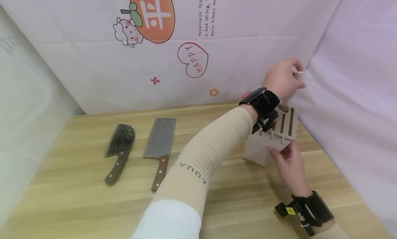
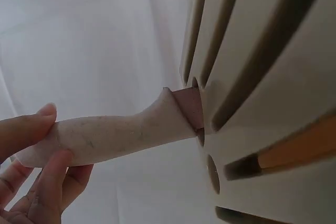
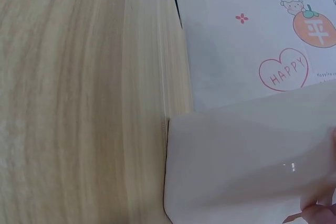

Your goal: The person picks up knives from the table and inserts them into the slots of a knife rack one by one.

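Observation:
A beige knife block (image 1: pixel 255 149) with long slots in its top stands at the right of the wooden table. My left hand (image 1: pixel 282 79) reaches over to its far side. In the left wrist view, the thumb and fingers (image 2: pixel 50 182) pinch the end of a pale handle (image 2: pixel 115 135) on a knife. That knife's pinkish blade (image 2: pixel 189 107) enters a slot, and the rest of it is hidden inside the block. Lower down, my right hand (image 1: pixel 291 166) grips the block's near corner, thumb along one face. The block's smooth side (image 3: pixel 236 161) fills much of the right wrist view.
A cleaver (image 1: pixel 161 139) with a brown riveted handle lies left of my left arm. Further left lies a dark-patterned knife (image 1: pixel 122 146). A white printed cloth (image 1: pixel 238 46) hangs behind the table, and another cloth (image 1: pixel 350 94) borders the right side.

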`<state>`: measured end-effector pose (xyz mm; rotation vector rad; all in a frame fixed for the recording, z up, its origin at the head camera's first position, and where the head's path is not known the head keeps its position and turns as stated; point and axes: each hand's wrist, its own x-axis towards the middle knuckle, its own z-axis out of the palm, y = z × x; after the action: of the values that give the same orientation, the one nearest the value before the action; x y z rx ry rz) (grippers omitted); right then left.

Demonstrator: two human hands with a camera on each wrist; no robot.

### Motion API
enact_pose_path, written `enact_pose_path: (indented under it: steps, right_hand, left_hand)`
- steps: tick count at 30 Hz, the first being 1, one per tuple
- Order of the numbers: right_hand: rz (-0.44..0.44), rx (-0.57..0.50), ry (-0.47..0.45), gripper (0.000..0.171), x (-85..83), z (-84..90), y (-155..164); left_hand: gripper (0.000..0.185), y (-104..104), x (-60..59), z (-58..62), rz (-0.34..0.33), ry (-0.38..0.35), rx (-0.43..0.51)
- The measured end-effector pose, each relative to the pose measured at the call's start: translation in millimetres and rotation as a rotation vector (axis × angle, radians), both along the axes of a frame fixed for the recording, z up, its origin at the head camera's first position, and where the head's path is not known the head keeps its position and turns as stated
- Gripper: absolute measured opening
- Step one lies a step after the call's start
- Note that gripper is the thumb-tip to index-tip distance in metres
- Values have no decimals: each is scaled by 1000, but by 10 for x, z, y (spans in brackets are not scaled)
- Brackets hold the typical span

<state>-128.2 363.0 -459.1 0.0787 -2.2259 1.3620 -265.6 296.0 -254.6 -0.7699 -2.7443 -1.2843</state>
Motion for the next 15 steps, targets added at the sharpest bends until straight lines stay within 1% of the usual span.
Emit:
enact_pose_path:
  steps: [4,6,8,12,15]
  right_hand:
    - [6,-14,20,71,6,-13,-39]
    - [8,-16,29,71,8,-17,-53]
    - [5,-13,36,70,6,-18,-63]
    - [-9,-6,35,67,2,-6,-82]
    - [-22,-4,28,68,9,1,-98]
  left_hand:
    - [29,50,40,13,-17,41,-70]
    - [30,53,44,9,-25,39,-96]
    - [31,35,21,-4,-33,39,-112]
    - [30,-47,-46,-78,-58,29,-111]
    - [26,-96,-71,-153,-90,35,-155]
